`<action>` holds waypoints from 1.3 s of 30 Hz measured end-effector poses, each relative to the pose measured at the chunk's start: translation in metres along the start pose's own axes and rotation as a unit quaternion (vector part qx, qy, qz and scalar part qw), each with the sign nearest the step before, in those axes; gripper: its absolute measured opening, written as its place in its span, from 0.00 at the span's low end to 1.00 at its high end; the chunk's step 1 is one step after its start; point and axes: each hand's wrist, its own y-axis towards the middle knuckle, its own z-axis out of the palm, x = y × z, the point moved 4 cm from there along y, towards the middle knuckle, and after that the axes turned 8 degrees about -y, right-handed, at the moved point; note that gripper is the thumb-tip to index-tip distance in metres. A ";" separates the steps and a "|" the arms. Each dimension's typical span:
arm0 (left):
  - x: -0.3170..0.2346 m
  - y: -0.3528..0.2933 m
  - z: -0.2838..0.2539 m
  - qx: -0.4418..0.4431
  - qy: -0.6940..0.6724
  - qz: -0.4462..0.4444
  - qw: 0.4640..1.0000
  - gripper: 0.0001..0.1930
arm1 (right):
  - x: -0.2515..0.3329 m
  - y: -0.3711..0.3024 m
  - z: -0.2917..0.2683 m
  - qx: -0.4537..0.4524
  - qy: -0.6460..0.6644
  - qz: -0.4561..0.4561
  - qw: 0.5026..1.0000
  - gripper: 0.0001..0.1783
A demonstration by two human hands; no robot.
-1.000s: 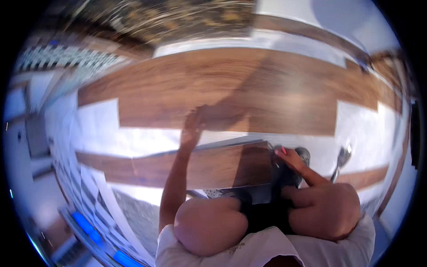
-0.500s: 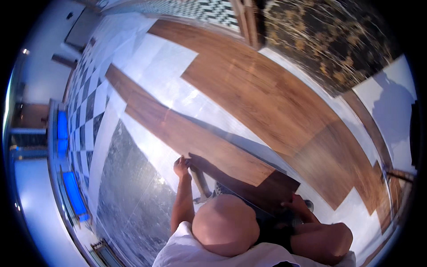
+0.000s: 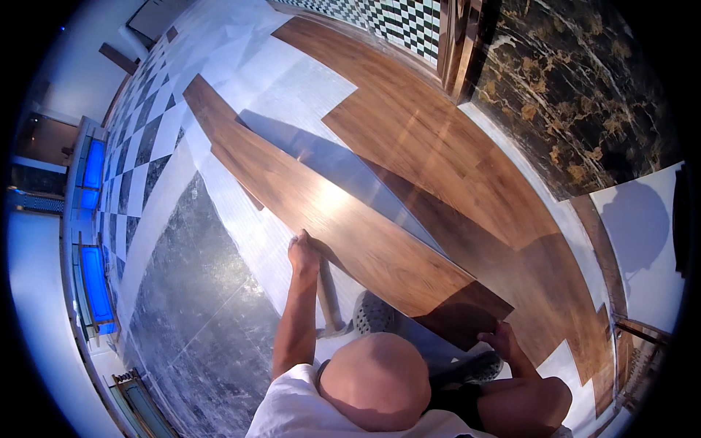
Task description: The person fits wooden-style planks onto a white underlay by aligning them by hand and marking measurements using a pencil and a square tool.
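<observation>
A long brown wood-look floor plank (image 3: 343, 219) slants across the middle, raised off the floor and casting a shadow on its far side. My left hand (image 3: 303, 254) is closed on its near edge, about midway along. At the plank's right end, my right hand (image 3: 499, 337) holds the near corner. More wood-look board shows at the far left end and as a strip (image 3: 252, 197) under the near edge; how the pieces join cannot be made out. Below my left hand a hammer (image 3: 328, 303) lies beside my grey speckled shoe (image 3: 371, 315).
Laid wood-look flooring (image 3: 438, 168) with stepped ends runs beyond the plank along a dark marbled panel (image 3: 577, 102). Pale floor and a grey stone-like area (image 3: 204, 292) lie to the left, then checkered tiles (image 3: 142, 160). Blue-lit panels (image 3: 95, 285) line the left wall.
The plank has risen off the floor, tilting so light glints on its face, and its shadow has widened. Both hands have come up with it. The view has shifted slightly.
</observation>
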 end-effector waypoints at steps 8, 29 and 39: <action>0.005 0.066 0.057 0.015 0.033 0.028 0.999 0.06 | -0.043 0.055 0.043 -0.022 0.141 0.109 0.984 0.24; 0.014 0.111 0.041 0.053 0.524 0.074 0.847 0.20 | -0.080 0.055 0.086 -0.051 0.194 0.139 0.970 0.18; -0.011 0.076 0.116 0.099 0.819 0.063 0.562 0.29 | -0.076 0.058 0.072 -0.032 -0.275 0.144 0.950 0.30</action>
